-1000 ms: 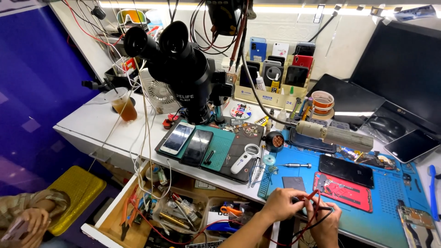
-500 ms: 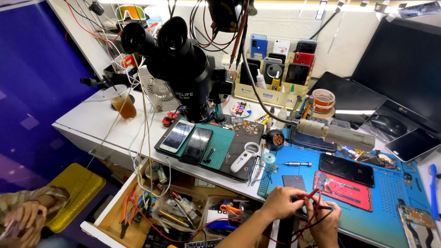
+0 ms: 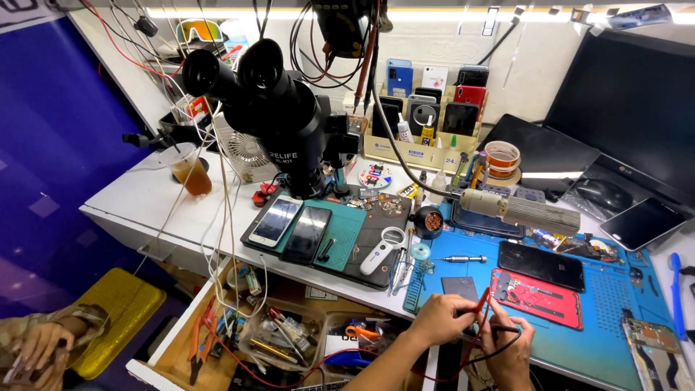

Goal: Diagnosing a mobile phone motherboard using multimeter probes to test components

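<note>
Red probe [image 3: 483, 308] and black probe [image 3: 507, 329] sit at the near edge of the blue mat [image 3: 608, 304], tips close together. Left hand [image 3: 443, 318] has its fingers pinched on the red one; right hand [image 3: 510, 351] has its fingers closed round the black one. Just beyond them lies a small dark battery [image 3: 460, 287], with an opened red phone [image 3: 536, 297] to its right. Far left, a black microscope [image 3: 279, 119] looms over two phones.

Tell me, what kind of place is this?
Probably a phone repair bench: a black stereo microscope, an opened red phone on a blue work mat, and a wooden rack of phones.
</note>
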